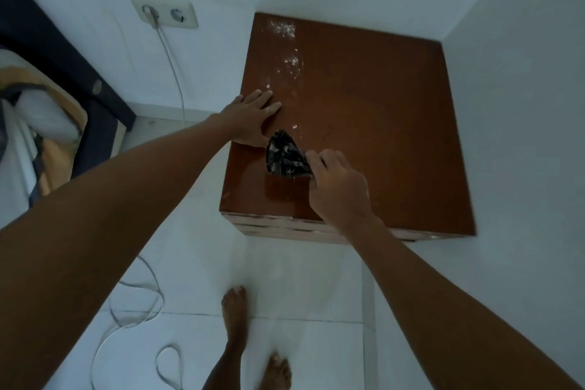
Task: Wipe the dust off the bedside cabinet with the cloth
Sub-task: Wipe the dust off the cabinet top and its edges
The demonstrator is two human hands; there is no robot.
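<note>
Bunched at one end, the soft, light cloth is pinched closed in the right hand and lies on the bedside cabinet near its front-left, where white dust is seen beyond. The left hand is laid flat, open, beside it.

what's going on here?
A person is wiping a brown bedside cabinet in a white-walled corner. The right hand grips a dark patterned cloth pressed on the top near the front left. The left hand lies flat on the left edge, open. White dust runs in a streak from the back left toward the cloth, so that part is not yet wiped. A white cable hangs from the wall socket.
</note>
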